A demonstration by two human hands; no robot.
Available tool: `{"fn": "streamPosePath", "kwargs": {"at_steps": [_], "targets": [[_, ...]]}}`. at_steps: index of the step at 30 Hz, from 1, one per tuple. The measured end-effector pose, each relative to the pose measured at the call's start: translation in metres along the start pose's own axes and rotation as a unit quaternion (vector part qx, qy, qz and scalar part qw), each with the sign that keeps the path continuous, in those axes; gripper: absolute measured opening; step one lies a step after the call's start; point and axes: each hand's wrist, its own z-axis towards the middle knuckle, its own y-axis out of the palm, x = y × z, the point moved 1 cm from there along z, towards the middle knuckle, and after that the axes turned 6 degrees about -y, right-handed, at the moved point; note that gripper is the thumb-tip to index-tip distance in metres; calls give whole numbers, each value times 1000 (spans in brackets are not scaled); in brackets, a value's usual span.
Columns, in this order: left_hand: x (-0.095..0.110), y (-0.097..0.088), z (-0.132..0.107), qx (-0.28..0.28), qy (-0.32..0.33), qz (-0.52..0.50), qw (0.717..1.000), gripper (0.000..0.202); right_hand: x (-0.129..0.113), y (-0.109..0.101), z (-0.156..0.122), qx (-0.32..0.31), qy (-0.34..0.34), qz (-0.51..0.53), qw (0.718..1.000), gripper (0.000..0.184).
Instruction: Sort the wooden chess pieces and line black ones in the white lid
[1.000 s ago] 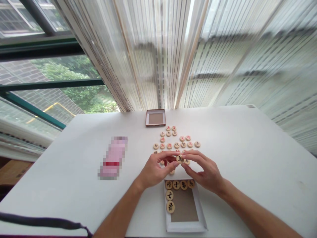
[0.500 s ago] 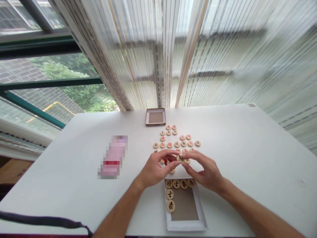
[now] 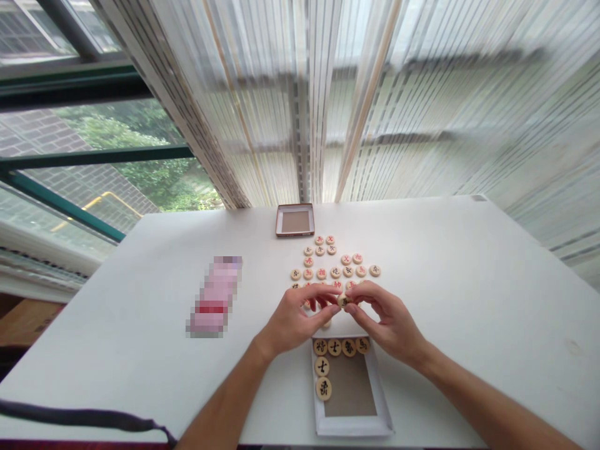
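A round wooden Chinese chess piece (image 3: 344, 301) with a black character is held between the fingertips of both hands, above the near rows of pieces. My left hand (image 3: 300, 315) pinches its left side with thumb and index finger. From the other side, my right hand (image 3: 389, 315) grips it the same way. Just below the hands lies a shallow white box (image 3: 354, 426). Several black-character pieces fill its far edge, and two more, a black piece (image 3: 322, 366) and another (image 3: 323, 389), run down its left side. My hands hide some pieces behind them.
Several loose red and black pieces (image 3: 321, 273) lie in rows beyond my hands on the white table (image 3: 445, 269). Farther back sits a second shallow box (image 3: 295, 222). A pixelated pink object (image 3: 215, 297) lies to the left. A dark strap (image 3: 79, 417) crosses the near left corner.
The held piece has tilted, so its character faces me less. My right fingers have curled in closer around it; my left hand has barely moved.
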Motion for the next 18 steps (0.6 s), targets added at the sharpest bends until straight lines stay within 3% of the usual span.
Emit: {"fn": "streamPosePath", "kwargs": {"at_steps": [12,18], "targets": [[3,-1,1,-11,-4,-8,1000,29,0,2,0,-7,11,21,1000,28],[1,-1,0,-9,3,-2,1000,27,-1,2,1,-15,19,37,999,22]]}}
